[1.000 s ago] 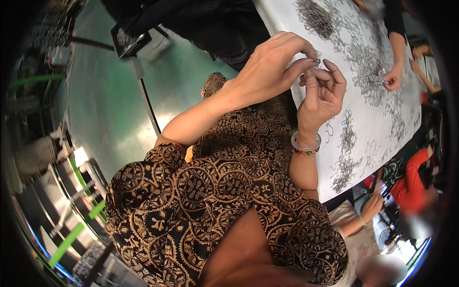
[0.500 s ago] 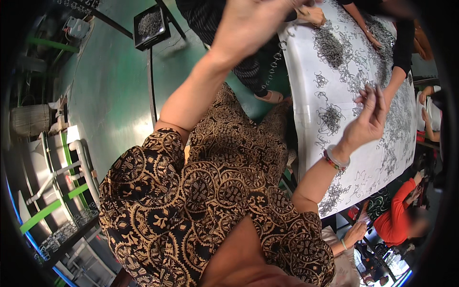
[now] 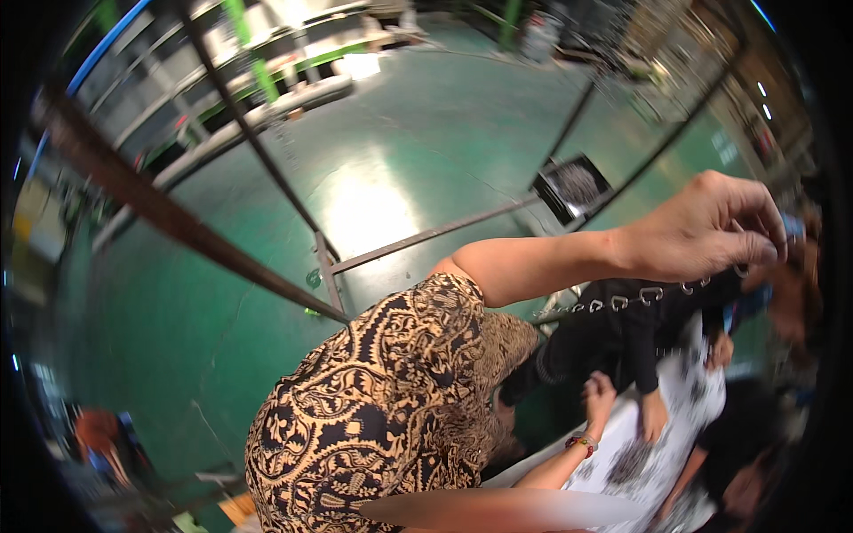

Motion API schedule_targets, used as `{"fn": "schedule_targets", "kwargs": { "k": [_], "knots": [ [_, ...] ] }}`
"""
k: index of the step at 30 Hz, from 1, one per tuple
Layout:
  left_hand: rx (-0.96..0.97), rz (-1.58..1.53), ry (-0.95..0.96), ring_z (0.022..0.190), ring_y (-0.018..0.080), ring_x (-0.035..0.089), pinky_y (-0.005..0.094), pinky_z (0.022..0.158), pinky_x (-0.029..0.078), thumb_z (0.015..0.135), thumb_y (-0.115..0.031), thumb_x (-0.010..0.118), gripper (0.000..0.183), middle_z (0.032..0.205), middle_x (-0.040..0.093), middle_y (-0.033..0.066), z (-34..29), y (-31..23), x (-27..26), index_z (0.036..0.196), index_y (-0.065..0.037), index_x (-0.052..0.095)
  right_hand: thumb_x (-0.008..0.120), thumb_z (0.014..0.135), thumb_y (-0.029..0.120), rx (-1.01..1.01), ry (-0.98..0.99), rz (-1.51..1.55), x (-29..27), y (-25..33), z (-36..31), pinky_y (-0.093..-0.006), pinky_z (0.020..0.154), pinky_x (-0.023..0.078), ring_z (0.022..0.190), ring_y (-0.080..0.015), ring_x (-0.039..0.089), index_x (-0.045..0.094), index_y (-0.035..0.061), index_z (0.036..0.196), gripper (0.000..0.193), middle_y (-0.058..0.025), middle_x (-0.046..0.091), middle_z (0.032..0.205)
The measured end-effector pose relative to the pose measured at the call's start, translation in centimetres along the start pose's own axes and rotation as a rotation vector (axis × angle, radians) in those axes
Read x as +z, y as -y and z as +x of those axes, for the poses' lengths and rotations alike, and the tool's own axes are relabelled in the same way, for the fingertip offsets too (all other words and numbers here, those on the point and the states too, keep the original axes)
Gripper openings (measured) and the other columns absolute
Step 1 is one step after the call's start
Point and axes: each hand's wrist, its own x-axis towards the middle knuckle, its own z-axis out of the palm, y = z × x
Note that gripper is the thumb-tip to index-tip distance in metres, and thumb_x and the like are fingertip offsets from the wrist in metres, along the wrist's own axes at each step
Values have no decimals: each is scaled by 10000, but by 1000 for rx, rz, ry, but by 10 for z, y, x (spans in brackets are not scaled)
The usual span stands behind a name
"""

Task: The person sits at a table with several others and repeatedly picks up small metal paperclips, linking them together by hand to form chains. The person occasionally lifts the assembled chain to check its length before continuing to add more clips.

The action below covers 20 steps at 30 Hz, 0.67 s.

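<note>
My left hand [image 3: 711, 229] is raised out to the right at the end of my outstretched arm. Its fingertips are pinched together, and I see nothing between them. My right hand [image 3: 600, 391], with a beaded bracelet [image 3: 582, 441] on the wrist, is lower down. It is loosely curled at the edge of a white cloth [image 3: 653, 471] printed with dark floral patterns. Whether it grips the cloth is hidden. My brown patterned sleeve [image 3: 391, 400] fills the lower middle.
A person in black with metal rings [image 3: 622, 342] leans over the cloth, one hand [image 3: 656, 417] on it. Another person [image 3: 751, 453] is at the lower right. Rusty metal frame bars [image 3: 222, 258] cross a green floor [image 3: 400, 142]. A black square stand [image 3: 576, 186] is behind my arm.
The view has swung away from the cloth toward the floor and frame. My left arm has stretched out and up to the right. My right hand has come down to the cloth's edge and curled.
</note>
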Motion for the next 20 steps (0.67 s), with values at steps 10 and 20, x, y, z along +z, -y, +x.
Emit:
{"fn": "schedule_targets", "kwargs": {
  "k": [10, 20],
  "knots": [
    [333, 688, -274, 874, 136, 682, 271, 799, 569, 894, -55, 661, 117, 922, 713, 84, -24, -128, -77, 993, -1, 691, 647, 830, 132, 571, 493, -342, -13, -145, -1, -339, 614, 473, 719, -201, 607, 676, 113, 1056, 229, -74, 662, 864],
    [524, 1277, -687, 865, 113, 672, 246, 732, 535, 903, -140, 679, 188, 933, 718, 60, -46, -250, -166, 1048, -21, 698, 712, 847, 255, 655, 418, -9, -28, -151, 11, -384, 552, 467, 646, -196, 554, 627, 102, 1188, 383, -45, 625, 831]
  ]
}}
